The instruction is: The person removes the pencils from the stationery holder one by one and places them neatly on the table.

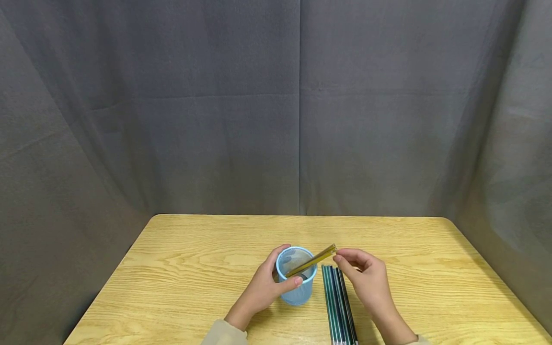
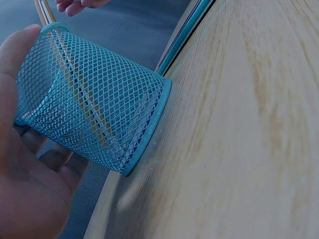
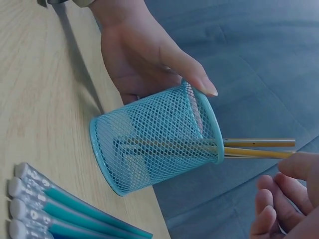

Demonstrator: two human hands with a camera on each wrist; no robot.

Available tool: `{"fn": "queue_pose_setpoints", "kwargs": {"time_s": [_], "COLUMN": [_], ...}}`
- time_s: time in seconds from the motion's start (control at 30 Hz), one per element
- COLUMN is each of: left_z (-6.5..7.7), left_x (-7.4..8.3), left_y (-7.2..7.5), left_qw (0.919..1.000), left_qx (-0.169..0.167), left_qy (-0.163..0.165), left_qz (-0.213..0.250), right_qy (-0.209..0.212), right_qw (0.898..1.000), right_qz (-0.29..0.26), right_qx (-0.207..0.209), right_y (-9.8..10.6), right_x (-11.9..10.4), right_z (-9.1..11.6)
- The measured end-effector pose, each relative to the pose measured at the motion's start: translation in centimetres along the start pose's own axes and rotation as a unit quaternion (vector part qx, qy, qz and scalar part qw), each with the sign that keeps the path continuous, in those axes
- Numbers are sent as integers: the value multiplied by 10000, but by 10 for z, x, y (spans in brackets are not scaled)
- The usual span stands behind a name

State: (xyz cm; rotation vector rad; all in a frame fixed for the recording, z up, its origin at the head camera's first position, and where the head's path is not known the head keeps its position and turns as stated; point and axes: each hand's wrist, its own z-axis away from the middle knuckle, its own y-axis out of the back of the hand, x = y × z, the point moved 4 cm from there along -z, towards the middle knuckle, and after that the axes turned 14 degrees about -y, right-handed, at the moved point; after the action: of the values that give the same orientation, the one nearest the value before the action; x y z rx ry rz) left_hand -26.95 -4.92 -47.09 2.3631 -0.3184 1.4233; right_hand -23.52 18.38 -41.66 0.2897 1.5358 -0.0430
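Note:
A light blue mesh pencil cup (image 1: 297, 287) stands near the middle of the wooden table. My left hand (image 1: 264, 283) grips it from the left, thumb (image 3: 192, 74) at the rim and fingers round the far side. A few yellow pencils (image 1: 308, 264) lean inside it, their upper ends sticking out to the right. At those ends my right hand (image 1: 368, 278) pinches one yellow pencil (image 3: 259, 153) between thumb and forefinger. Through the mesh the lower parts of the pencils (image 2: 82, 94) show, slanting toward the base.
Just right of the cup, several green, blue and black pencils (image 1: 338, 306) lie side by side on the table (image 1: 194, 268), their white-tipped ends (image 3: 20, 206) toward me. Grey curtains (image 1: 215, 120) hang behind the table and along both sides.

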Motion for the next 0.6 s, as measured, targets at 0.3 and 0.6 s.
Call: {"fn": "queue_pose_setpoints", "kwargs": {"time_s": [0.3, 0.6], "left_z": [0, 0], "left_x": [0, -1], "left_y": [0, 0], "left_qw": [10000, 10000], "left_qx": [-3, 8], "left_qy": [-43, -51], "left_qz": [-3, -44], "right_qy": [105, 49], "right_qw": [9989, 9985], "right_qz": [362, 383], "right_qx": [-265, -388], "right_y": [-10, -18], "right_x": [3, 6], "right_z": [4, 6]}}
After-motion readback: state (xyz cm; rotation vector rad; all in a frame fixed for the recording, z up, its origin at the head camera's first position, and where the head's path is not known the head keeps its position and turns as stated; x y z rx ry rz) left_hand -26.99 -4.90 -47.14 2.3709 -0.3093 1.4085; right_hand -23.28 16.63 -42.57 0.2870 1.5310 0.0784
